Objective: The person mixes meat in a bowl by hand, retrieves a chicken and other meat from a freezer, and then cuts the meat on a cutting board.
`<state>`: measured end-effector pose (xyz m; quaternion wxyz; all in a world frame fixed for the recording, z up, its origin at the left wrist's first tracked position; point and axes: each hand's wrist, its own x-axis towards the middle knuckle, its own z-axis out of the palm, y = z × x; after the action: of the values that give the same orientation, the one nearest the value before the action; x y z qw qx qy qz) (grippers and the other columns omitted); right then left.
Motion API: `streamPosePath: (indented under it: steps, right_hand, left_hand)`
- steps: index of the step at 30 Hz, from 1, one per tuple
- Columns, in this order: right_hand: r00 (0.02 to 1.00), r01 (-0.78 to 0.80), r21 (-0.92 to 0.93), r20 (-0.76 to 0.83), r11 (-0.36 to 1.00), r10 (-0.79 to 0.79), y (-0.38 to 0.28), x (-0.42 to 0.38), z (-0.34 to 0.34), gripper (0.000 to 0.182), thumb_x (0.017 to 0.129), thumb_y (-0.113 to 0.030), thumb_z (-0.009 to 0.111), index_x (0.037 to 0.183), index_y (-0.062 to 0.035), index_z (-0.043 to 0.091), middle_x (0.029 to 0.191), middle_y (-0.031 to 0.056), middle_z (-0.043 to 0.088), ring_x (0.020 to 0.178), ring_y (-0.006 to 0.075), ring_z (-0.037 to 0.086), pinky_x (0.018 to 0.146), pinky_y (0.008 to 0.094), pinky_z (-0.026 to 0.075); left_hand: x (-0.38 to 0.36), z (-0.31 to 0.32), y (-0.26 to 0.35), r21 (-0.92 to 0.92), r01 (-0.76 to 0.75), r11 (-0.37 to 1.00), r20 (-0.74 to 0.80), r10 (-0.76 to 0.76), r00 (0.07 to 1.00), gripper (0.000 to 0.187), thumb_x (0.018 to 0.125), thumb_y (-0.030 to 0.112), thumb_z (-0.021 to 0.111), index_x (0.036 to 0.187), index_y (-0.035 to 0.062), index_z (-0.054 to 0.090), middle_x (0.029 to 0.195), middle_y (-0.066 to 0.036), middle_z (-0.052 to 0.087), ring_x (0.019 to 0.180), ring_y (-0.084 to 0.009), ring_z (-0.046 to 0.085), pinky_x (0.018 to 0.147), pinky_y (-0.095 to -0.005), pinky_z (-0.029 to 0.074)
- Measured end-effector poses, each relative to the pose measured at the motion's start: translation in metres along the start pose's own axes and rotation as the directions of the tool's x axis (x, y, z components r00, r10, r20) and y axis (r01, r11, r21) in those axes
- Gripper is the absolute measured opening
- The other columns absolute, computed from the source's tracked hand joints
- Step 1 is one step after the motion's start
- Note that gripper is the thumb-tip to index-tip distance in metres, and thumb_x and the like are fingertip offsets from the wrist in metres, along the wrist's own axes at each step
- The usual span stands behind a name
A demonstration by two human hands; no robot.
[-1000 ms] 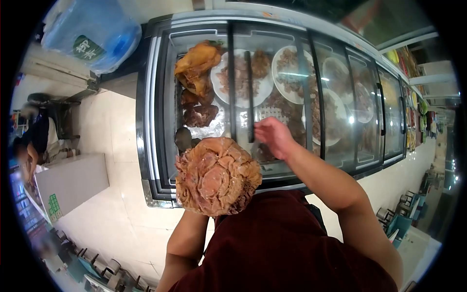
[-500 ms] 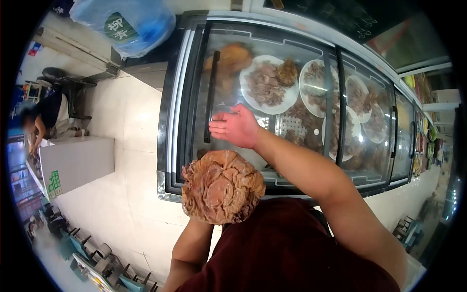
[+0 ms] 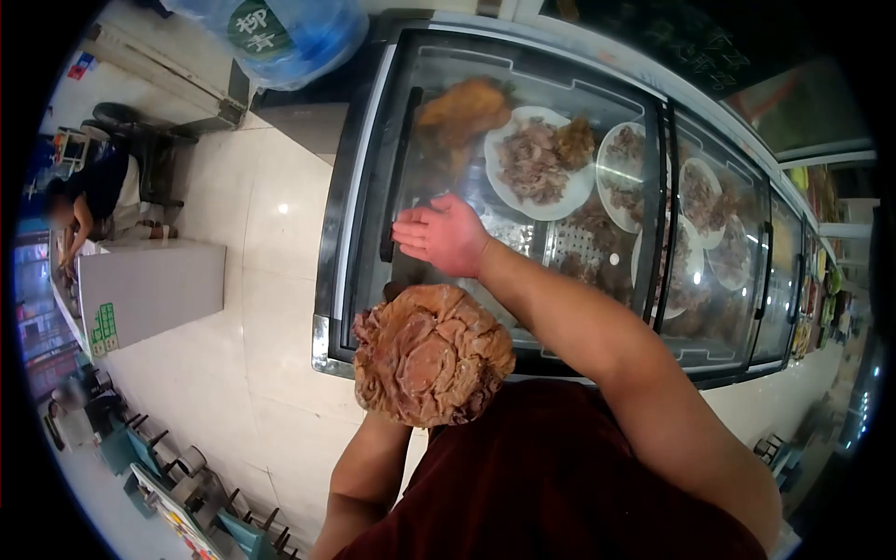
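Your right hand point(image 3: 441, 238) flat at handle point(image 3: 402, 168), eleven o'clock; left hand hidden under meat point(image 3: 434, 355), six o'clock, grip unclear: best hold it level.

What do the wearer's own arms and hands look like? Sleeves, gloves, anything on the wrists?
Dark maroon top; right arm and left forearm are uncovered, no sleeve down there. Right hand: no glove, no watch or band at the wrist. Left hand is hidden, so can't tell.

The green label point(image 3: 257, 30) on the plastic-wrapped blue bundle point(image 3: 322, 49) reads "柳青".
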<state>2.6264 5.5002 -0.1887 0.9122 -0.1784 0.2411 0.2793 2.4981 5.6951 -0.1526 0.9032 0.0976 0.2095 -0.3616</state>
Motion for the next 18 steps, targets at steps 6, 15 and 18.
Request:
streamPosePath:
  steps: [6, 15, 18]
  right_hand:
    - [0.991, 0.132, -0.314, 0.02, 0.94, -0.133, -0.018, -0.061, 0.016, 0.058, 0.095, -0.045, 0.042, 0.135, -0.0032, 0.046, 0.143, 0.0189, 0.045, 0.134, 0.0314, 0.042, 0.108, 0.0436, 0.034]
    - [0.592, 0.487, -0.855, 0.473, -0.177, -0.652, 0.029, -0.232, 0.079, 0.063, 0.077, -0.031, 0.076, 0.132, -0.0089, 0.054, 0.148, 0.0147, 0.038, 0.136, 0.033, 0.038, 0.109, 0.0459, 0.033]
    - [0.527, 0.38, -0.764, 0.642, -0.521, -0.557, 0.056, -0.257, 0.085, 0.065, 0.07, -0.036, 0.081, 0.128, -0.0134, 0.059, 0.148, 0.0166, 0.037, 0.137, 0.0408, 0.035, 0.109, 0.0525, 0.033]
  left_hand:
    - [0.021, -0.037, 0.0, 0.077, 0.064, 0.995, -0.017, -0.063, 0.998, 0.054, 0.103, 0.042, 0.035, 0.147, 0.0115, 0.032, 0.15, -0.01, 0.038, 0.136, -0.0267, 0.039, 0.113, -0.0422, 0.035]
    - [0.02, 0.018, 0.0, 0.165, 0.215, 0.963, 0.09, -0.232, 0.969, 0.051, 0.104, 0.036, 0.039, 0.146, 0.0084, 0.034, 0.147, -0.014, 0.04, 0.133, -0.0279, 0.043, 0.111, -0.0404, 0.039]
    - [0.022, 0.04, -0.014, 0.127, 0.294, 0.947, 0.144, -0.311, 0.94, 0.052, 0.103, 0.037, 0.038, 0.147, 0.0085, 0.033, 0.148, -0.015, 0.039, 0.133, -0.0296, 0.043, 0.111, -0.0418, 0.039]
